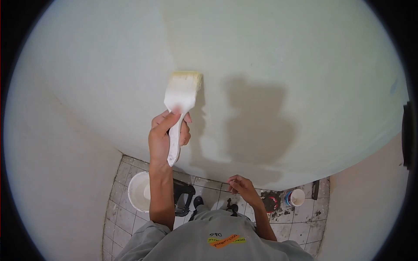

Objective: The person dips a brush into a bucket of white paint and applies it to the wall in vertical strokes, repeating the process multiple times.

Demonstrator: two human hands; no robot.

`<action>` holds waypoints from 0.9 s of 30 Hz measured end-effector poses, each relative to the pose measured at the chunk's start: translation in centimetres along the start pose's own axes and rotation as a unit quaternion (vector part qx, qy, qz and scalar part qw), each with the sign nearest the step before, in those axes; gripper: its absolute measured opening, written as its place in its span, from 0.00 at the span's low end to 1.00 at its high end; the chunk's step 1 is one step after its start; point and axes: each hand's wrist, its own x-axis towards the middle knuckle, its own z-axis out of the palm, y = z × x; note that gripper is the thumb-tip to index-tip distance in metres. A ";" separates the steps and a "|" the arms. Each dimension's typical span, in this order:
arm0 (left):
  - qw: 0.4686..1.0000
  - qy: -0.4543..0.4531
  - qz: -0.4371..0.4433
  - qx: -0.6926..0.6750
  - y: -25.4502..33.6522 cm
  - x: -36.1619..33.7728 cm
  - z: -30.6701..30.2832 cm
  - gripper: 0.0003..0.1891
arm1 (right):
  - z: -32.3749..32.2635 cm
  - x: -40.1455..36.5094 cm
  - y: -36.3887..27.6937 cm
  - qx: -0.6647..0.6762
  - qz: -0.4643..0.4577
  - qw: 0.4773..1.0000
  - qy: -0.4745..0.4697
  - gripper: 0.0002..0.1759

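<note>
My left hand point(170, 130) is closed around the handle of a wide white paintbrush point(180, 95), bristles pointing up. The pale bristle end lies against or very near the pale green wall point(331, 87); the exact contact is hard to see. Lower down, my right hand point(242, 189) hangs in front of my body with loosely bent fingers and nothing visible in them. A white bucket point(134, 195) with white contents stands on the floor beside my left forearm, which partly covers it.
Dirty tiles point(296, 228) cover the floor. A black object with a handle point(185, 196) lies right of the bucket. On the right stand a small white-topped tub point(297, 198) and a red and black item point(271, 203). Side walls point(65, 174) close in the space.
</note>
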 end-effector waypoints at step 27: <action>0.991 0.030 -0.128 -0.005 -10.6 0.8 -4.0 0.18 | 1.0 1.0 1.6 -0.012 0.032 0.999 0.015 0.11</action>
